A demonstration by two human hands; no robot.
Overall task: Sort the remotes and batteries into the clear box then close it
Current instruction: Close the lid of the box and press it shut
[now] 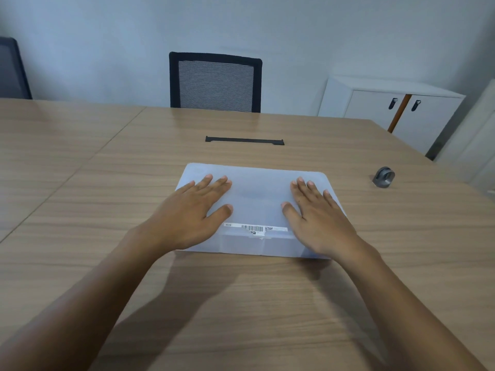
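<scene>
clear box point(257, 195) sits near the middle of the wooden table point(107, 183), long side toward the camera, its frosted lid point(258, 183) seated flat on top. contents cannot be made out through the cloudy plastic; no remotes or batteries show on the table surface. left hand point(194, 210) lies palm-down on the left part of the lid, fingers spread wide and extended, thumb angled toward the centre, gripping nothing. right hand point(316, 212) lies palm-down on the right part of the lid, fingers likewise spread flat, thumb pointing inward, gripping nothing. both palms are in contact with the lid; the heels of the hands overhang the box's near edge. a white barcode label point(255, 228) runs along the near rim of the lid, between the two thumbs. a small grey metal cylindrical object point(383, 177) rests on the table well to the right of the box. a black cable slot point(244, 140) is set in the table beyond the box. a black mesh office chair point(215, 83) stands at the far edge, and a white cabinet point(388, 108) is against the wall at right.
</scene>
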